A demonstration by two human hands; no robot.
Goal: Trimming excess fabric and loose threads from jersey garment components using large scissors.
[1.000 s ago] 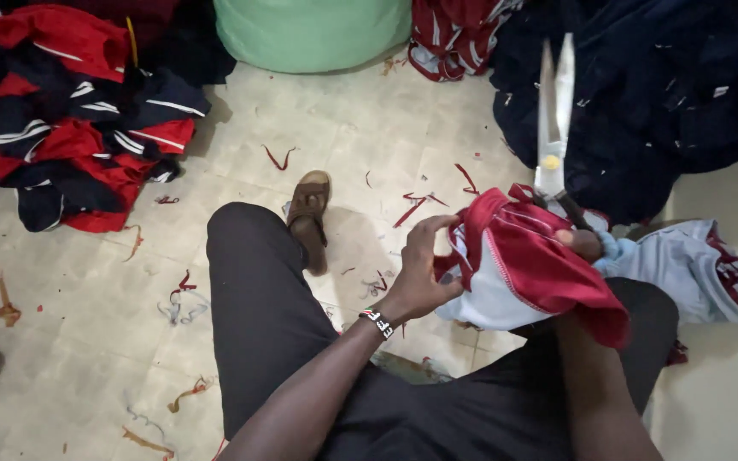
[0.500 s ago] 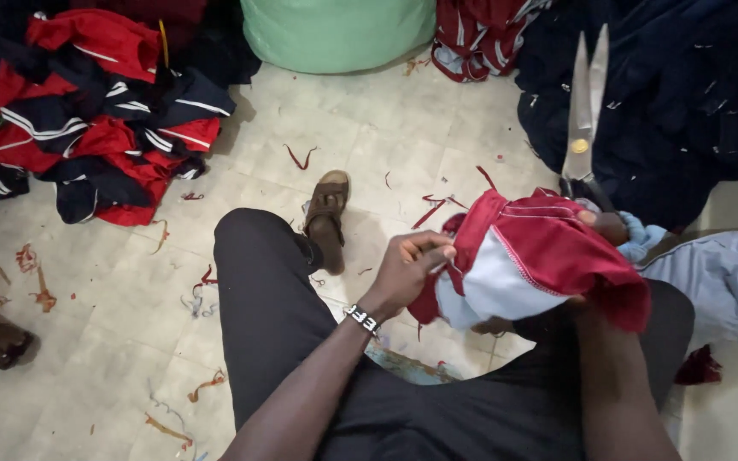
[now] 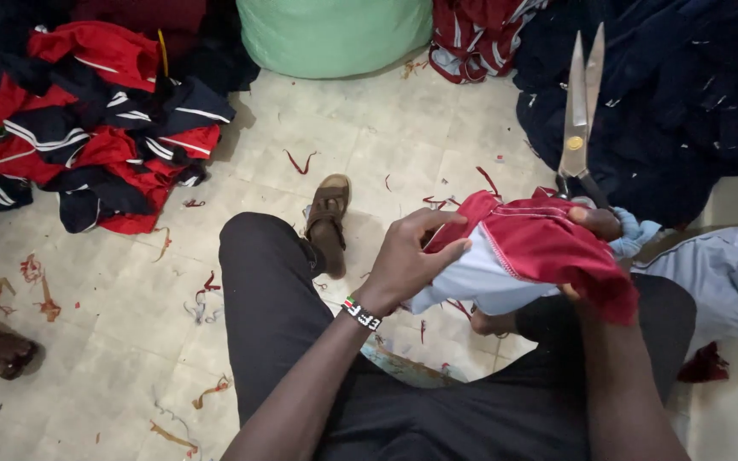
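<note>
Centrally, a red and pale blue garment (image 3: 523, 256) sits bunched over the person's lap; the left hand (image 3: 412, 256) pinches its edge with fingers together; the right hand (image 3: 595, 224), mostly hidden, seems clamped on upright scissors (image 3: 581, 111); a sandal (image 3: 328, 218) lies just beyond the knee; piled clothes (image 3: 87, 128) lie well apart.

A floor of pale, worn square tiles (image 3: 386, 145) is seen, on which everything rests. A heap of red, navy and white striped garments (image 3: 87, 128) is piled at the upper left. A rounded pale green sack (image 3: 335, 34) is set at the top centre, with a bundle of red and white cloth (image 3: 480, 34) just beside it and a large mound of dark navy fabric (image 3: 668, 102) at the upper right. A brown leather sandal (image 3: 328, 222) is placed near the middle. Thin red fabric scraps (image 3: 301, 162) are scattered across the tiles.
</note>
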